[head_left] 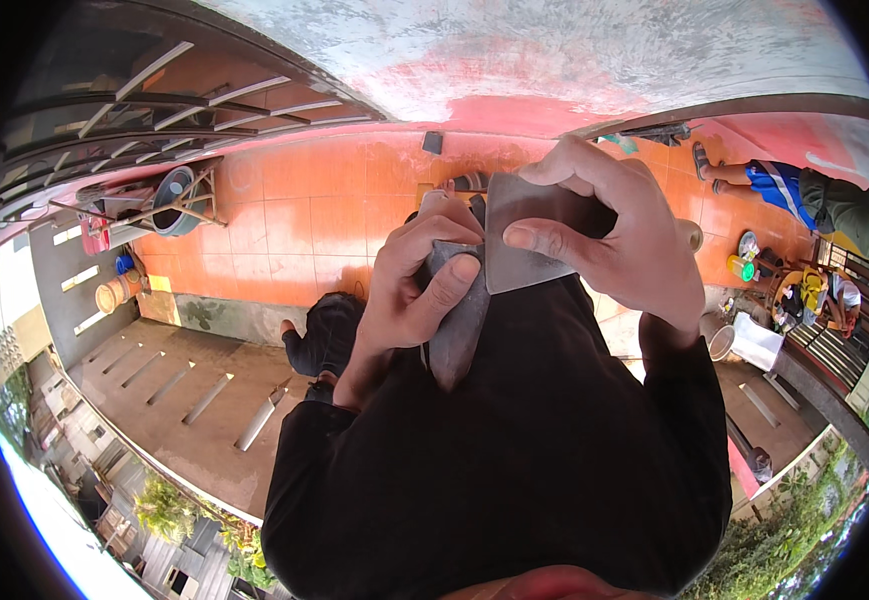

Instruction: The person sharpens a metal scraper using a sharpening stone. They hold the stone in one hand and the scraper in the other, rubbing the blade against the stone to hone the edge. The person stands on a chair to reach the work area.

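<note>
Evidently, the left thumb is pressed along the face of a tapered dark-grey wedge, its other fingers curled behind, so the left hand (404, 285) pinches the wedge (457, 335) with the narrow tip toward 6 o'clock. The right hand (629, 230) pinches a thin grey plate with rounded corners (516, 272), thumb across the near face and bent index finger at the upper edge. The plate sits at about 1 to 2 o'clock of the wedge; whether their edges touch cannot be told. From the hands, the wearer's black shirt (499, 470) fills 6 o'clock. Orange floor tiles (289, 215) stretch toward 10 o'clock, and a small dark block (432, 142) lies near 11. Farther out, a round grey basin (171, 205) stands between 9 and 10, a mottled grey-and-pink wall (554, 60) rises at 12, and a person in blue shorts (782, 190) is near 2 to 3.
</note>
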`<state>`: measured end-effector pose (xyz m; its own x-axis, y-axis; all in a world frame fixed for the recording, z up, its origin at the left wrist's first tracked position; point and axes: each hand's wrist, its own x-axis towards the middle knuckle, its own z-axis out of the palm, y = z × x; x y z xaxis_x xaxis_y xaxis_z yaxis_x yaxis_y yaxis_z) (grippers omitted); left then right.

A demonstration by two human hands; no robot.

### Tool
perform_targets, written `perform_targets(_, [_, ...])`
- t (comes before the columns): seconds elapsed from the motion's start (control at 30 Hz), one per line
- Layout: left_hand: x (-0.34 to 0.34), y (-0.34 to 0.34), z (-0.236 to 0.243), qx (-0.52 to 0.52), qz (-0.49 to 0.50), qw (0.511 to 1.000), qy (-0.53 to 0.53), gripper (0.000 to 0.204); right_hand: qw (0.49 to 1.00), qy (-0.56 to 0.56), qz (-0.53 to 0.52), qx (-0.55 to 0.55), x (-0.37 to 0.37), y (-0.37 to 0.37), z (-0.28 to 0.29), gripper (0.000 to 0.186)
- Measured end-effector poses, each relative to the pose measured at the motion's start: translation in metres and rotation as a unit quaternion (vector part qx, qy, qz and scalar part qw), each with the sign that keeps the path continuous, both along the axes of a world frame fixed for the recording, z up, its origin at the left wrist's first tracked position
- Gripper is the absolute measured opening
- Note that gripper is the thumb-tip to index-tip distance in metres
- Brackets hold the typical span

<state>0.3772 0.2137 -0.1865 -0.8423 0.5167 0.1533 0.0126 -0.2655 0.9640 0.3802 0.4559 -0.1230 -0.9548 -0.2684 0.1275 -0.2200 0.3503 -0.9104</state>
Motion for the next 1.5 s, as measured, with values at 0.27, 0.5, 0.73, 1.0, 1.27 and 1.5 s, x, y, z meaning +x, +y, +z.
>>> perform_targets(0.27, [-0.002,-0.002,-0.013,0.022,0.018,1.000,0.012,0.021,0.997,0.056,0.034,0.047,0.019,-0.008,-0.012,0.039])
perform_targets(0.5, [-0.003,-0.002,-0.004,-0.010,0.004,1.000,-0.003,0.023,0.999,-0.016,0.013,0.040,-0.006,0.001,0.004,0.036])
perform_targets(0.73, [-0.006,0.002,0.003,-0.011,-0.011,1.000,0.000,0.023,0.999,0.004,-0.034,0.016,-0.014,0.003,0.000,0.034])
perform_targets(1.0, [-0.007,-0.002,-0.004,-0.017,0.008,1.000,0.001,0.022,0.999,-0.012,0.013,0.045,0.003,-0.005,0.004,0.039])
perform_targets(1.27, [-0.012,0.000,-0.006,-0.008,0.001,0.999,0.038,0.024,0.998,-0.064,-0.001,0.026,0.023,-0.008,0.011,0.034])
perform_targets(1.5, [-0.011,-0.002,-0.006,-0.005,0.011,1.000,-0.023,0.024,0.917,-0.308,-0.013,-0.254,0.024,0.016,0.000,0.112])
